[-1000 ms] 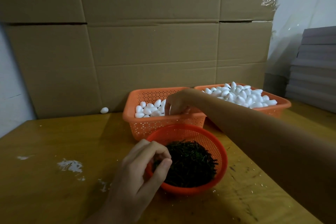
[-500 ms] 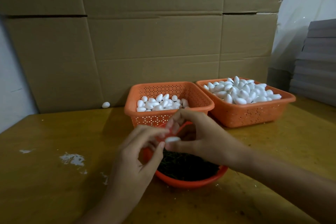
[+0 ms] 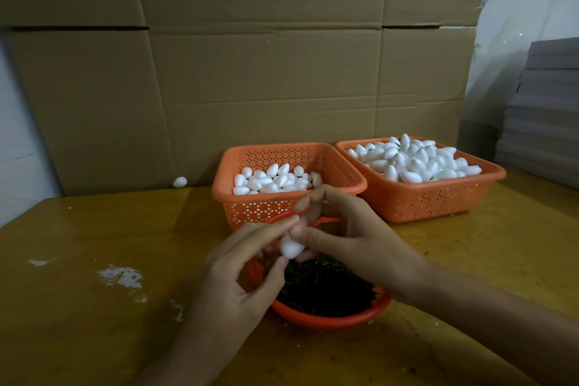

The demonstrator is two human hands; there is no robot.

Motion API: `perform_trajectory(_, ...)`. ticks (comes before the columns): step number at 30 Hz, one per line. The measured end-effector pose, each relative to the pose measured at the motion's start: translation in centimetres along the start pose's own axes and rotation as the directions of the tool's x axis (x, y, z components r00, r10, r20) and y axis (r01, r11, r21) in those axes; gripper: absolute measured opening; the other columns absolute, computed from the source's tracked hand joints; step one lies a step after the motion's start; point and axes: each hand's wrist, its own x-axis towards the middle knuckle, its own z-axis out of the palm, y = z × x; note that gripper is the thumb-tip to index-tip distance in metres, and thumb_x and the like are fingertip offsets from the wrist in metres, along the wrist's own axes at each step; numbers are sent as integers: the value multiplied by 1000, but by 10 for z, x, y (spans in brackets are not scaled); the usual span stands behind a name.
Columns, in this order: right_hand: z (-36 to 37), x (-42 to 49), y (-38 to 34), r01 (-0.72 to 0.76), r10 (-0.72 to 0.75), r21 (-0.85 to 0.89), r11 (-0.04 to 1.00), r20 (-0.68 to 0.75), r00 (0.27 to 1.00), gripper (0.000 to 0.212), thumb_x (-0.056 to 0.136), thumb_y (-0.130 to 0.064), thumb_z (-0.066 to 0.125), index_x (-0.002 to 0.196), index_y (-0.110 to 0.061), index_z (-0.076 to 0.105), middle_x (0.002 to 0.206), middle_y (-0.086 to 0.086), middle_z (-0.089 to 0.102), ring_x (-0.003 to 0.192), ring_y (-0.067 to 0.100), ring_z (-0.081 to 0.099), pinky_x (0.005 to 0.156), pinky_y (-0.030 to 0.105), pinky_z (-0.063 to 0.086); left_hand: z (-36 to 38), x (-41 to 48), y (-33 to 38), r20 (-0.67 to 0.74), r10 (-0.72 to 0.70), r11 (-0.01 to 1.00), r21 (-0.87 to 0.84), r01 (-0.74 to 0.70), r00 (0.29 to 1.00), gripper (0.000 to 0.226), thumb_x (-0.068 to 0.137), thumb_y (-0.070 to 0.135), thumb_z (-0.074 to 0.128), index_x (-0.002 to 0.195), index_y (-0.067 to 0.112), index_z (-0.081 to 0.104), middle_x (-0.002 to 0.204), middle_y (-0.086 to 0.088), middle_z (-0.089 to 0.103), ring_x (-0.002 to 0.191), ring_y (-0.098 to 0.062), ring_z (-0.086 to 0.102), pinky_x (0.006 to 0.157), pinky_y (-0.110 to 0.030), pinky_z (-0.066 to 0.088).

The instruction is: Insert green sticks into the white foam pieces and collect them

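Over the bowl [image 3: 329,320] of green sticks [image 3: 326,288], the right hand [image 3: 354,238] pinches the foam piece [image 3: 291,248] in its fingers [image 3: 313,236], rounded end facing the left hand [image 3: 238,279], whose curled fingers [image 3: 277,273] meet it; any stick between them is hidden.

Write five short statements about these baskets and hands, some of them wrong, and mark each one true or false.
1. The left hand and the right hand both hold one foam piece above the round bowl. True.
2. The round bowl is full of white foam. False: it holds green sticks.
3. The right basket is heaped higher than the left basket. True.
4. A loose foam piece lies beside the right basket. False: the loose foam piece lies far left, against the cardboard.
5. Both baskets are blue. False: they are orange.
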Motion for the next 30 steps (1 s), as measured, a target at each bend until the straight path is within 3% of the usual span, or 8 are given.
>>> perform_trajectory(2,1,0,1,-8,9,33,999,-23,1000,13,104,-5,57,117,-2,60,104,20,70,97,34,74,85,42,64,-1,-1,0,-15,-28,1000,6,28,1000,57,92,17,69,144,38,60,116,16,64,110,-13,63,89,-10,46)
perform_trajectory(4,-1,-1,3,19,-26,-181,983,-37,999,16,104,-2,52,114,-8,63,102,10,72,98,28,71,90,43,60,0,-2,0,-35,-32,999,11,32,999,61,91,15,69,145,40,58,115,18,57,109,-11,61,89,-9,46)
perform_trajectory(7,1,-5,6,117,5,-702,703,170,986,19,94,-13,65,110,-24,67,110,-10,71,105,6,62,92,25,50,0,-2,2,-44,-3,999,42,5,999,56,90,12,67,139,38,63,113,15,51,105,-7,59,87,-10,47)
perform_trajectory(9,6,-6,7,217,49,-801,558,293,955,24,90,-22,70,112,-30,70,115,-14,69,108,2,56,90,10,39,-1,-1,3,-40,14,997,72,-11,999,40,90,18,65,126,32,73,113,11,50,102,-9,61,85,-12,48)
perform_trajectory(13,9,-4,4,175,77,-820,545,256,964,25,87,-28,73,110,-39,72,114,-21,71,108,-1,61,91,21,49,-1,-1,2,-66,-40,998,48,43,997,35,86,12,68,114,33,75,113,12,52,108,-8,61,86,-14,51)
perform_trajectory(21,8,-6,9,158,15,-805,572,203,979,20,90,-30,76,105,-40,71,112,-24,68,109,-5,59,89,18,46,0,0,-3,-125,-46,999,-29,42,991,35,90,15,71,119,33,68,128,10,57,123,-20,62,92,-17,54)
perform_trajectory(26,9,-9,6,180,-79,-804,566,164,983,14,90,-30,74,102,-37,72,109,-23,65,104,-4,57,84,14,45,-1,0,0,-121,-96,985,-151,77,988,27,99,34,55,124,37,64,132,9,60,111,-19,71,90,-23,58)
perform_trajectory(30,12,-10,3,181,-122,-804,566,136,983,12,93,-34,71,104,-37,67,101,-20,68,96,-1,58,80,21,48,1,-1,0,-126,-91,990,-122,76,988,23,105,25,56,122,40,62,128,11,62,108,-16,71,89,-20,57)
